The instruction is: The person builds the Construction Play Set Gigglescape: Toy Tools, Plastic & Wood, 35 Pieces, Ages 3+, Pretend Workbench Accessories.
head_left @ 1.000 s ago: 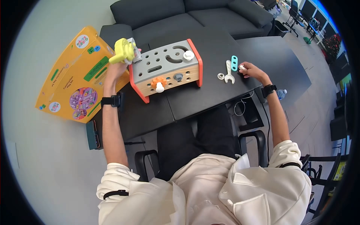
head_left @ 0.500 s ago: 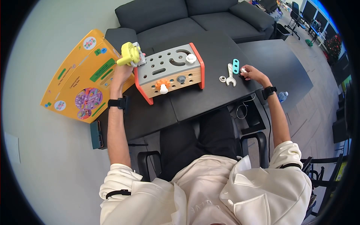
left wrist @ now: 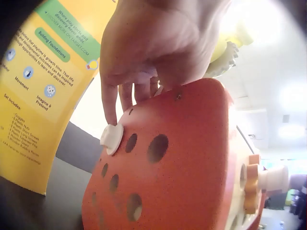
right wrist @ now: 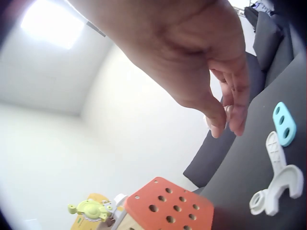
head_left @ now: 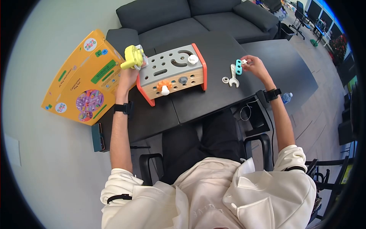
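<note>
The left hand [head_left: 129,78] is beside the red end panel of a toy workbench [head_left: 173,65], below a yellow-green toy [head_left: 133,57]. In the left wrist view this hand [left wrist: 158,45] lies over the panel's top edge [left wrist: 182,139]; one extended finger touches a white round piece [left wrist: 112,139], its other fingertips hidden. The right hand [head_left: 256,68] pinches a small white piece [head_left: 244,62] beside a teal three-hole strip [head_left: 238,67]. In the right wrist view the white piece [right wrist: 228,112] is partly hidden between thumb and fingers of the right hand [right wrist: 192,62].
A white wrench [head_left: 233,76] and a white nut [head_left: 225,79] lie on the black table [head_left: 206,99] left of the right hand. An orange gear [head_left: 164,84] and a grey bolt [head_left: 183,80] are on the workbench front. A yellow box [head_left: 82,82] stands at left.
The right hand has moved up and left toward the teal strip with the white piece in its fingers. The left hand has shifted slightly right beside the workbench.
</note>
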